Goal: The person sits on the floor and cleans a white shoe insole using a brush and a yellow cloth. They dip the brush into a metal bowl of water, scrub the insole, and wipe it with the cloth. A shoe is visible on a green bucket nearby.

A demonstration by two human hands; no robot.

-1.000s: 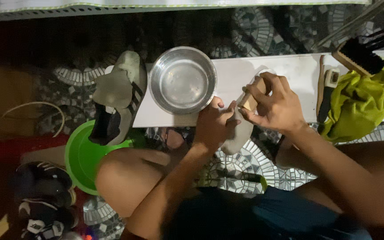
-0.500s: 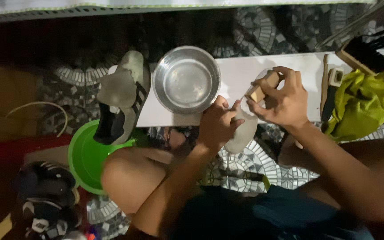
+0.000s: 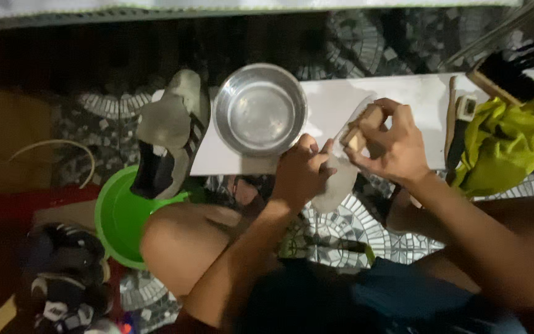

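A pale insole (image 3: 335,179) sits at the centre of the frame, hanging off the near edge of the white desk (image 3: 390,99). The left hand (image 3: 301,173) pins it, fingers curled tight on its edge. The right hand (image 3: 394,145), just right of centre, has its fingers clamped on a small wooden-backed brush (image 3: 356,135) pressed against the insole's top. Just left of the hands stands a steel bowl (image 3: 259,110). Further left a worn shoe (image 3: 168,133) leans over a green basin (image 3: 118,216) on the tiled floor. At the upper right lie a yellow-green cloth (image 3: 508,145) and a black-bristled brush (image 3: 502,77).
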